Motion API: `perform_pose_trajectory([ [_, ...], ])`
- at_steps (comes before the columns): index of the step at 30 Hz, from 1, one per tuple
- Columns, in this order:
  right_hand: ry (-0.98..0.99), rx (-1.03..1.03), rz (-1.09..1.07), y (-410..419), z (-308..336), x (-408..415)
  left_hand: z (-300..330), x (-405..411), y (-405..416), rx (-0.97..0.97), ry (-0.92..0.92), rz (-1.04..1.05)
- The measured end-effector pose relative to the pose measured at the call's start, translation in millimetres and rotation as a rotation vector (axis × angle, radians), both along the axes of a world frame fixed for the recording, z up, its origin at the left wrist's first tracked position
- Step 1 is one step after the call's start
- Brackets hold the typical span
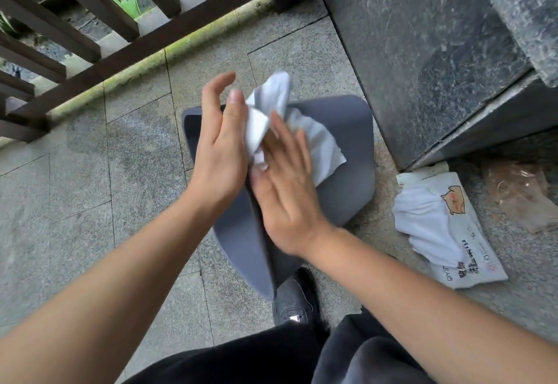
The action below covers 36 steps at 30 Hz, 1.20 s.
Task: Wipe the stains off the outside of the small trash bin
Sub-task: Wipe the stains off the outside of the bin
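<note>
The small grey trash bin (347, 184) lies on its side on the stone floor, its open mouth turned to the far left. Above it a crumpled white wipe (317, 139) is sandwiched between my two hands. My left hand (222, 148) stands edge-up with straight fingers, its palm and thumb against the wipe. From the right, the spread fingers of my right hand (283, 193) press flat onto the wipe; this hand is motion-blurred. One end of the wipe sticks up past my fingertips, and the other hangs over the bin's side.
An opened pack of wet wipes (453, 232) lies on the floor right of the bin. A dark stone block (422, 51) rises behind it. A dark wooden railing (90, 36) runs along the far left. My black shoe (293, 302) sits just below the bin.
</note>
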State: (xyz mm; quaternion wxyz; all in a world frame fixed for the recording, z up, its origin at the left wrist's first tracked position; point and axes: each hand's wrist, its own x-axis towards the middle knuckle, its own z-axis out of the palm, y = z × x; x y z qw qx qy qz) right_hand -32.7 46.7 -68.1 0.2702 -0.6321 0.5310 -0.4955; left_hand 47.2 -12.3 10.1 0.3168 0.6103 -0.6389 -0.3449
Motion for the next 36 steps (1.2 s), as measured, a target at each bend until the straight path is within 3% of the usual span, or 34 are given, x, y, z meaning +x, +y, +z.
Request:
perform_pose_trajectory([
  [5,0.328,-0.099,0.218,41,-46,-16,0,2,-5,0.029,0.059,0.109],
  [8,0.451,-0.089,0.222,60,-80,-37,-3,5,-5,0.04,0.121,0.156],
  [12,0.422,-0.053,0.165,50,-82,-43,-3,11,-5,0.037,0.076,0.122],
  [20,0.363,-0.327,0.061,-17,-21,-34,-1,-4,-1,0.005,-0.017,-0.071],
  [23,0.248,-0.311,-0.005,-16,-19,-39,-2,-13,4,-0.038,-0.081,-0.124],
  [26,0.194,-0.142,-0.17,-11,-28,-53,2,-13,14,-0.048,-0.126,-0.186],
  [28,0.19,-0.014,-0.253,-8,-36,-65,4,-4,22,0.011,-0.092,-0.236],
  [30,0.24,0.007,-0.194,2,-45,-75,6,9,28,0.13,0.023,-0.257],
  [33,0.335,-0.042,-0.067,27,-57,-82,9,30,26,0.336,0.18,-0.128],
  [36,0.367,0.008,-0.067,53,-72,-93,9,42,19,0.419,0.185,-0.007],
])
